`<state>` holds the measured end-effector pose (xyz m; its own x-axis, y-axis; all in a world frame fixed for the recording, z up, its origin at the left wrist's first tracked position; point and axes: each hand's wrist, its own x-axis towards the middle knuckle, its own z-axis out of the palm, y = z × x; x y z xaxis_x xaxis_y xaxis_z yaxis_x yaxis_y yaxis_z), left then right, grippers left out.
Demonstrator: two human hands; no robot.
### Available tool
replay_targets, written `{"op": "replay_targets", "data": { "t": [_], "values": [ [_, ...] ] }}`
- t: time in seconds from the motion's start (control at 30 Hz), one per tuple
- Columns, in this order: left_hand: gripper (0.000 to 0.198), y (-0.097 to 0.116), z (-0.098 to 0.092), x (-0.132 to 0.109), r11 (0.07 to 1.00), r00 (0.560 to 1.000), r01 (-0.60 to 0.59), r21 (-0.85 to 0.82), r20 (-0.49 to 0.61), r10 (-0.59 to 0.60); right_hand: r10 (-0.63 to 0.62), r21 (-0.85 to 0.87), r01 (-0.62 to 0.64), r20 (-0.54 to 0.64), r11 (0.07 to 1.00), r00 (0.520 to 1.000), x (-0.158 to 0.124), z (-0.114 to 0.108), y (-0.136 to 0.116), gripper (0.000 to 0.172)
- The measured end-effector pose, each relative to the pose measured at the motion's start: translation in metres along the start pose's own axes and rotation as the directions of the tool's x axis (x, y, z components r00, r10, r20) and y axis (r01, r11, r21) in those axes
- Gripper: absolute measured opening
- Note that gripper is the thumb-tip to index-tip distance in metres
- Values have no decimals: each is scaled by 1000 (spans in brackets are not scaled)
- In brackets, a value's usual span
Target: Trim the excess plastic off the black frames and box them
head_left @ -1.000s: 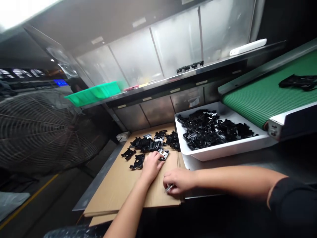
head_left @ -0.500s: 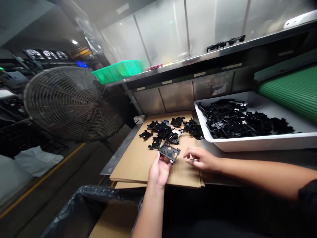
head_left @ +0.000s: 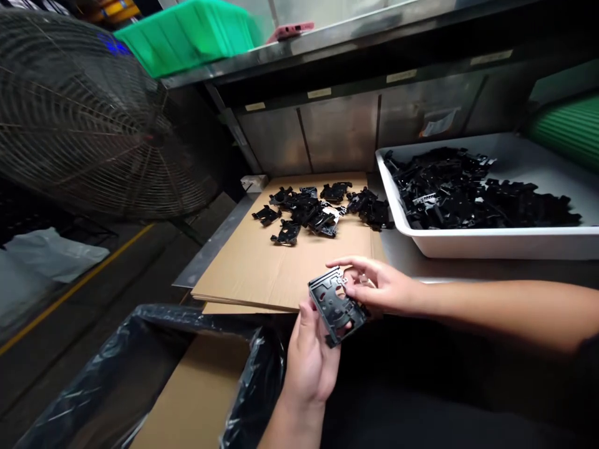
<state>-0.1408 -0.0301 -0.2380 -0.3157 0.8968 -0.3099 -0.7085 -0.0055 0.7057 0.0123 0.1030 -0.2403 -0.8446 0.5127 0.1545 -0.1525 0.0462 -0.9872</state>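
My left hand (head_left: pixel 313 365) holds a black moulded plastic frame (head_left: pixel 333 305) from below, with the thumb at its near left edge. The frame is flat, tilted, and has holes and raised ribs. At its right side my right hand (head_left: pixel 386 288) is closed on it, the index finger along the top edge and the thumb near the central hole. Something small and shiny shows by the right fingers, too unclear to name. Beyond the hands, several similar black plastic parts (head_left: pixel 306 209) lie in a loose heap on a cardboard sheet (head_left: pixel 248 268).
A white tray (head_left: pixel 491 243) full of black parts stands at the right, beside a green ribbed belt (head_left: pixel 568 131). On the shelf above sits a green bin (head_left: pixel 187 37). A large fan (head_left: pixel 93 125) stands left. Below the table edge is a bin lined with black plastic (head_left: pixel 116 355).
The view has tipped down and closer. The frame has come nearer to me and turned in my left hand. My right hand, apart from it before, now touches its right side.
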Motion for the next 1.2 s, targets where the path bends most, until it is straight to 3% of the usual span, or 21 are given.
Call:
{"op": "replay_targets", "data": {
  "t": [0.23, 0.4, 0.5, 0.6, 0.67, 0.73, 0.87, 1.03, 1.2],
  "values": [
    [56, -26, -7, -12, 1000, 991, 10, -4, 137, -9, -10, -89, 15, 53, 996, 999, 0, -15, -12, 61],
    [62, -29, -21, -15, 1000, 985, -17, -8, 173, 19, -50, -205, 58, 40, 977, 998, -1, -19, -24, 66],
    [60, -25, -25, -17, 993, 977, -114, -8, 178, 113, -145, -268, 155, 56, 951, 988, -4, -22, -33, 59],
    [54, -19, -21, -20, 966, 954, -257, 40, 171, 246, -345, -457, 343, 82, 821, 935, -10, -21, -43, 50],
    [60, -16, -16, -24, 939, 934, -338, 66, 149, 326, -449, -557, 430, 113, 710, 886, -15, -16, -50, 34],
    [70, -15, -12, -28, 910, 912, -403, 96, 126, 391, -494, -591, 466, 128, 658, 860, -21, -9, -56, 20],
    [85, -18, -8, -36, 867, 884, -466, 179, 137, 447, -518, -588, 500, 157, 635, 841, -32, 3, -64, 15],
    [84, -21, -8, -43, 834, 860, -506, 222, 204, 468, -523, -612, 514, 185, 601, 832, -35, 6, -61, 19],
    [76, -20, -4, -48, 809, 858, -514, 285, 167, 486, -513, -636, 508, 199, 581, 835, -38, 6, -62, 21]
  ]
}}
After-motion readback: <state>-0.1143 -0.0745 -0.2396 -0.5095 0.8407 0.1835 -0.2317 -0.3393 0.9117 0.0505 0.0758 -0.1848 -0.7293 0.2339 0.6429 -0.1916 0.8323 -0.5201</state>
